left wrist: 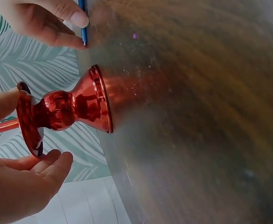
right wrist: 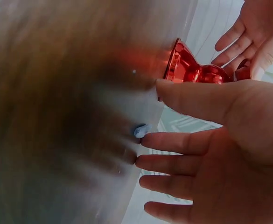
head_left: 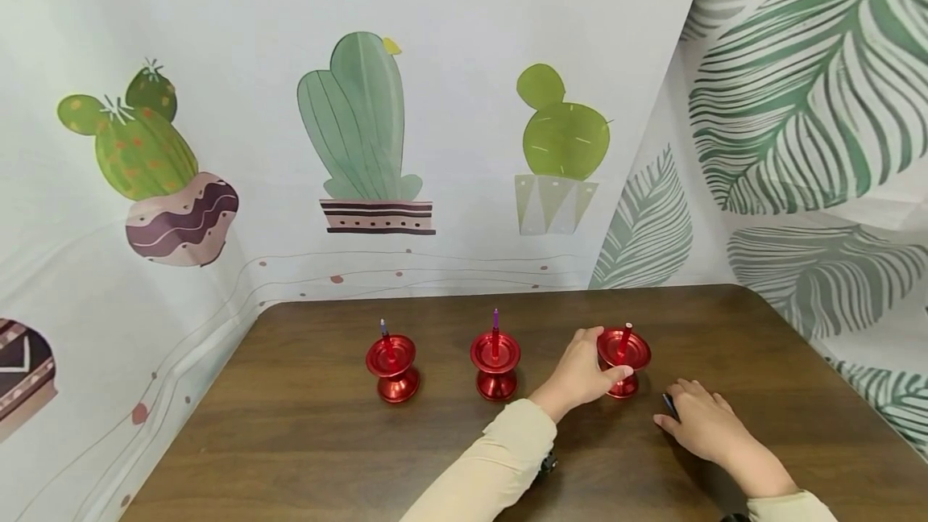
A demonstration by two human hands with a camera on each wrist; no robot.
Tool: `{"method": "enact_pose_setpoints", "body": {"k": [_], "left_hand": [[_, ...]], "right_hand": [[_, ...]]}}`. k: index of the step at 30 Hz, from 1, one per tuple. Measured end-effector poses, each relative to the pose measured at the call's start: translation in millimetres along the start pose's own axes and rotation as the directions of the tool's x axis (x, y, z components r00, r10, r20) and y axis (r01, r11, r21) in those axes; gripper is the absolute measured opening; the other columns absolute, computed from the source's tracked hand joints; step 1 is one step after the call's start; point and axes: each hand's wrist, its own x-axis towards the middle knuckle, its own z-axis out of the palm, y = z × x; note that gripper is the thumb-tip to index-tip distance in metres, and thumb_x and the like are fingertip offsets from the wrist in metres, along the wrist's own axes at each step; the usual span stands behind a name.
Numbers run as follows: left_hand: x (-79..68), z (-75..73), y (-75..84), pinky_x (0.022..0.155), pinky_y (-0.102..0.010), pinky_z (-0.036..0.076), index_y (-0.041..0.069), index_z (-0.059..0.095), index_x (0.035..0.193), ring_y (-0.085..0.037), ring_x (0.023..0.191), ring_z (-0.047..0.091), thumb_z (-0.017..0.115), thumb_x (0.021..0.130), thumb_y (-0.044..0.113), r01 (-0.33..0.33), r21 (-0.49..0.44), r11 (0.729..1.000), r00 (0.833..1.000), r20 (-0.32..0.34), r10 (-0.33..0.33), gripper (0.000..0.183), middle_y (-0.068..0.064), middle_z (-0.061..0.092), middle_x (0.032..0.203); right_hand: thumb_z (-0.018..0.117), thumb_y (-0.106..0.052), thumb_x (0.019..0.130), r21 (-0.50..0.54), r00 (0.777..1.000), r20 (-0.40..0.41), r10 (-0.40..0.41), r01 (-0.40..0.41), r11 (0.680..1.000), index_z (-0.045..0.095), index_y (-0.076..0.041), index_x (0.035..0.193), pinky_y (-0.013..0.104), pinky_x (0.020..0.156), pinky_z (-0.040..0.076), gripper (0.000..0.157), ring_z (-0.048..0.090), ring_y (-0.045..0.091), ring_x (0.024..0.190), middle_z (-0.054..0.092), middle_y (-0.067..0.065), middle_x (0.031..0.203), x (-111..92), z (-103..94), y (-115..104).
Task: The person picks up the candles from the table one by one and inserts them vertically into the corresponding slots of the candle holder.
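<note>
My left hand [head_left: 582,373] holds the rightmost red metal candle holder [head_left: 626,350] by its dish, thumb on the near side and fingers on the far side. The holder stands upright on the table; a red tube [head_left: 625,339] with a pale top rises from its dish. To its right, my right hand [head_left: 699,417] is low over the table, with straight fingers in the right wrist view. A slim blue stick [left wrist: 83,28] with a narrow tip lies by its thumb and index finger. One end of the stick [right wrist: 141,131] shows at the index fingertip.
Two matching red candle holders stand to the left: the middle one [head_left: 496,383] with a thin purple candle [head_left: 496,319], the leftmost [head_left: 398,384] with a thin blue one [head_left: 383,327]. A brown wooden table [head_left: 304,425] lies beneath. Behind it hangs a printed cloth [head_left: 464,119].
</note>
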Motion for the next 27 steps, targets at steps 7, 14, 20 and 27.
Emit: {"method": "enact_pose_setpoints", "body": {"k": [7,14,20,27], "left_hand": [[0.5,-0.2,1.2,0.094,-0.022,0.047,0.003,0.046,0.138,-0.011,0.114,0.054,0.077,0.082,0.026,-0.028,0.033,0.999,1.000,-0.003,0.028,0.068,-0.004,0.053,0.128],[0.8,-0.7,3.5,0.093,-0.022,0.047,0.004,0.046,0.137,-0.011,0.114,0.053,0.077,0.082,0.026,-0.032,0.038,0.999,0.999,0.007,0.032,0.067,-0.003,0.053,0.128],[1.3,-1.0,2.3,0.092,-0.022,0.048,0.004,0.046,0.137,-0.011,0.113,0.054,0.077,0.082,0.026,-0.032,0.032,0.999,0.999,0.013,0.031,0.068,-0.003,0.053,0.129],[1.2,-1.4,0.4,0.092,-0.022,0.047,0.002,0.047,0.137,-0.012,0.112,0.055,0.077,0.082,0.027,-0.047,0.058,0.997,0.999,-0.002,0.047,0.067,-0.005,0.053,0.127]], "right_hand": [[0.076,-0.004,0.077,-0.027,0.987,-0.130,-0.096,0.093,0.995,0.049,-0.007,0.074,0.061,0.073,0.048,0.027,0.055,0.055,0.101,0.051,0.004,0.075,1,5.2,-5],[0.072,0.006,0.071,-0.065,0.974,-0.175,-0.142,0.132,0.989,0.046,-0.009,0.067,0.047,0.057,0.048,0.030,0.058,0.037,0.079,0.048,0.004,0.073,-1,9.3,-6],[0.070,0.009,0.068,-0.069,0.987,-0.123,-0.106,0.098,0.993,0.044,-0.008,0.070,0.046,0.058,0.044,0.031,0.053,0.031,0.079,0.048,0.008,0.079,0,5.4,-7],[0.062,0.012,0.065,-0.040,0.960,-0.259,-0.109,0.102,0.994,0.043,-0.008,0.070,0.038,0.054,0.037,0.028,0.043,0.020,0.065,0.041,0.003,0.070,1,-4.1,-2]]}}
